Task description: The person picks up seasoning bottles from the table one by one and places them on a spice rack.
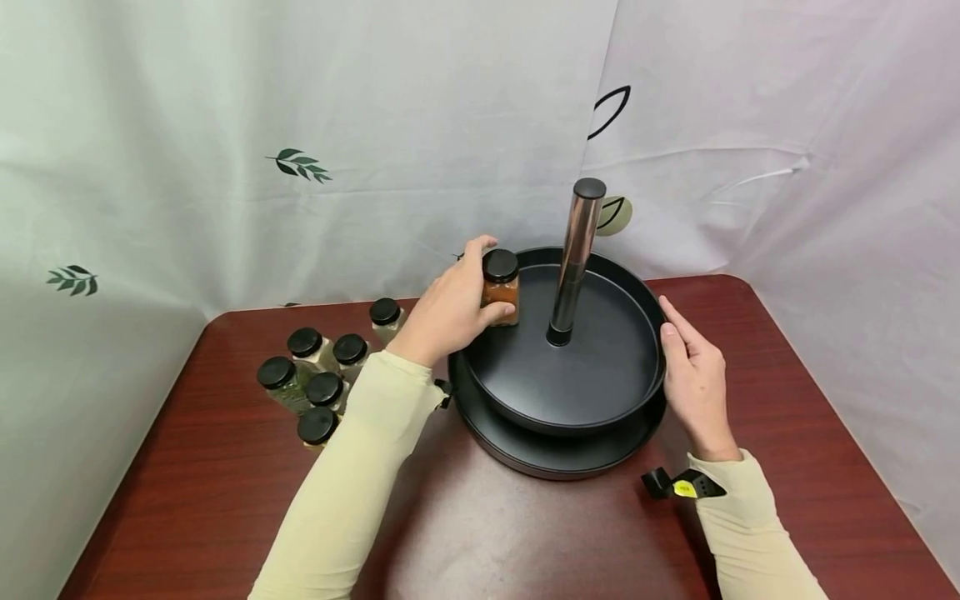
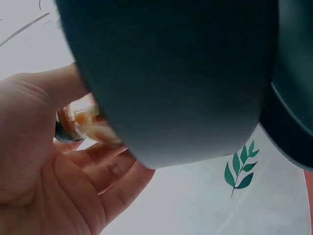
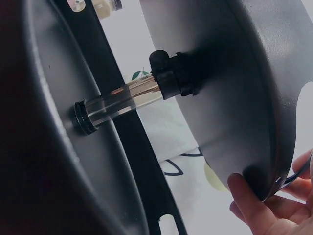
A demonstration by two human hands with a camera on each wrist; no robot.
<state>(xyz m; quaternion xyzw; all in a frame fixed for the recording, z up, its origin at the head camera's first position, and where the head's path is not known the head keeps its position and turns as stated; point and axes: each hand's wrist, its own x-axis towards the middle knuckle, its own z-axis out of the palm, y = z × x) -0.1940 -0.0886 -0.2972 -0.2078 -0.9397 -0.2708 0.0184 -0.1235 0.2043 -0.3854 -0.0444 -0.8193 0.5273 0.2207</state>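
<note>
A black two-tier round rack has an upper tray [image 1: 570, 387], a lower tray [image 1: 558, 467] and a metallic post [image 1: 576, 258] rising from the middle. My left hand [image 1: 450, 308] holds a spice jar [image 1: 501, 292] with a black lid and orange-brown contents at the upper tray's left side; whether its base touches the tray I cannot tell. In the left wrist view the tray's wall partly hides that jar [image 2: 88, 120]. On the right, my right hand [image 1: 697, 375] grips the upper tray's rim, thumb and fingers on either side. A clear tube [image 3: 122, 100] joins the tiers in the right wrist view.
Several more spice jars [image 1: 325, 390] with black lids stand together on the dark red table [image 1: 187, 500], left of the rack. A white curtain [image 1: 420, 125] with leaf prints hangs behind the table and along its sides.
</note>
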